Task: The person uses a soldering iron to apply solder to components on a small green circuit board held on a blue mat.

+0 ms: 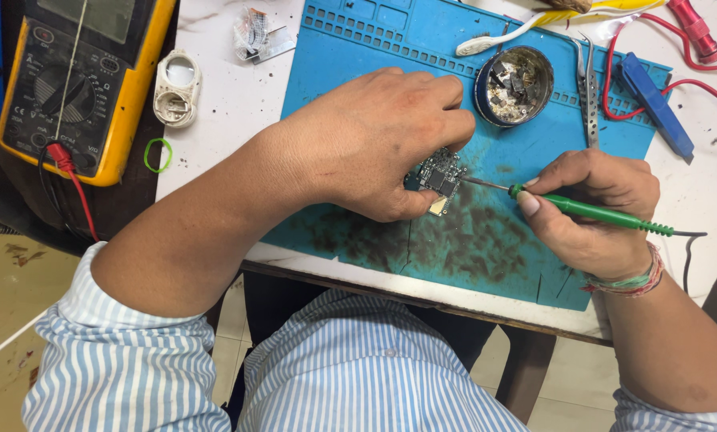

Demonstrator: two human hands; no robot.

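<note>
2 hands are seen: 1 left hand (374, 140) and 1 right hand (594, 212). 1 circuit board (438, 178), 1 green soldering iron (590, 210), 1 blue mat (486, 240), 1 round tin (514, 85), 1 yellow multimeter (82, 80), 1 green rubber band (158, 154), 1 pair of tweezers (589, 96) and 1 toothbrush (498, 38) are counted.

A small dark rectangular circuit board (441, 178), crowded with tiny chips and bearing a pale metal square at its near corner, lies flat on the blue silicone work mat (422, 72), near the mat's middle, just above the sooty dark stains. A slim soldering iron with a green plastic handle (590, 211) lies almost level across the mat's right part, its thin metal tip touching the board's right edge.
</note>
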